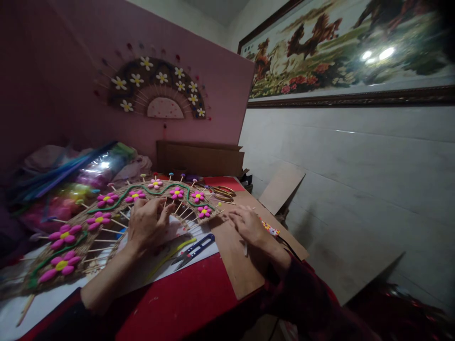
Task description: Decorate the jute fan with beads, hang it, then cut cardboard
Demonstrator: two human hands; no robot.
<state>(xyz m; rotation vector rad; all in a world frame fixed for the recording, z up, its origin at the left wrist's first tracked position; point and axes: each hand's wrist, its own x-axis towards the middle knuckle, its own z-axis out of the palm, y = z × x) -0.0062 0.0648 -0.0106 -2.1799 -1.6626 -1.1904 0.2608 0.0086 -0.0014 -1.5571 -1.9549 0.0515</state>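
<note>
A dim pink-walled corner, and you are working a half-round woven jute fan with pink clay flowers [106,213] on the red-topped desk [177,303].

Your left hand [147,222] is lying flat with fingers spread on the fan's inner sticks, gripping nothing; your right hand [247,223] is resting loosely open on the brown cardboard sheet [234,260] just beside the fan's right end. Flowers and green cord are already sitting around the arc, so it is looking nearly done. The blue-handled thread snips [195,248] are lying between your hands; the desk's right edge is dropping off close to your right wrist.
</note>
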